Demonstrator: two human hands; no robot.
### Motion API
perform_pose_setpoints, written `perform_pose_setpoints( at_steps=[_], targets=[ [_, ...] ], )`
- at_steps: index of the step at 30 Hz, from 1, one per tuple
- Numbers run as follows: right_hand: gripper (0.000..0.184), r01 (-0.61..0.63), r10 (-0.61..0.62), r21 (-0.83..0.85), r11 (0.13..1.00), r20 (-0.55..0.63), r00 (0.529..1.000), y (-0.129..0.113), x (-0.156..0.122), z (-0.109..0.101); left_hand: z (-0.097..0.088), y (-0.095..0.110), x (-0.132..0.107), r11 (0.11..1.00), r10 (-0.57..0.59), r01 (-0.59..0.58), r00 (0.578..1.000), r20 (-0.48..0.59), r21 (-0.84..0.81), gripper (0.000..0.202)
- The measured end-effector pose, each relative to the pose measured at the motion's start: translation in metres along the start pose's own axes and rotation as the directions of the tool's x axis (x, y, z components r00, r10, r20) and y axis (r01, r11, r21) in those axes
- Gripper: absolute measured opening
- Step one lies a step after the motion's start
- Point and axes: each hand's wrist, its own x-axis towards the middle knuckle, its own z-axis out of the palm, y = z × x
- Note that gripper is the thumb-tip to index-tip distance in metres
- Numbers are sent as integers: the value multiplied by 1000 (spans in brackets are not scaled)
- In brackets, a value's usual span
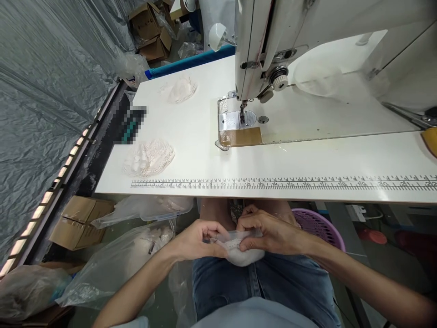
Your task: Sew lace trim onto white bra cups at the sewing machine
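Both hands meet over my lap, below the front edge of the white sewing table [307, 155]. My left hand [196, 239] and my right hand [269, 232] are closed on a small clear plastic bag of white lace pieces [241, 255], fingers pinching its top edge. The bag rests on my denim-clad thighs. A pile of white lace [148, 157] lies on the table's left part, and a smaller lace pile [180, 90] sits farther back.
A white sewing machine [273, 45] stands at the back of the table, its needle over the metal plate [239, 120]. A printed ruler [283, 183] runs along the front edge. Plastic bags [116, 259], cardboard boxes [80, 223] and a purple basket [319, 225] sit underneath.
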Motion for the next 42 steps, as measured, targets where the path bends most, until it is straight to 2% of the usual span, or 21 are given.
perform_pose_setpoints(
  at_steps=[5, 10, 18, 24, 27, 30, 34, 37, 40, 42],
  targets=[
    [27, 14, -15, 34, 999, 29, 999, 0, -3, -2, 8, 0, 12, 1000, -11, 13, 999, -46, 27, 29],
    [29, 40, -44, 83, 996, 49, 998, 0, -6, -3, 8, -4, 14, 998, -7, 9, 999, -34, 62, 29],
    [27, 15, -18, 106, 994, 24, 1000, 4, -2, 1, 8, -10, 11, 984, -12, 38, 988, -152, 171, 31],
    [24, 17, -16, -28, 999, 13, 1000, 3, -3, 3, 7, -10, 9, 987, -22, 49, 984, -175, 151, 27],
    [24, 27, -26, -55, 998, 26, 999, 1, -2, 4, 6, -4, 6, 989, -29, 44, 994, -109, 139, 29],
    [24, 41, -39, -47, 998, 45, 998, -1, 0, 5, 7, 4, 7, 972, -29, 37, 999, -36, 232, 32],
    [30, 81, -79, -18, 997, 90, 993, 1, 1, 1, 8, 6, 13, 946, -37, 51, 998, -48, 321, 30],
    [38, 105, -117, 76, 992, 185, 976, 7, -3, -7, 8, 3, 14, 965, -66, 70, 998, -24, 252, 28],
    [38, 57, -98, 154, 986, 268, 959, 10, -8, -13, 6, 0, 13, 985, -81, 80, 997, 1, 155, 28],
    [34, 22, -50, 119, 993, 237, 970, 8, -10, -14, 5, -1, 12, 988, -81, 81, 997, -4, 130, 26]
  ],
)
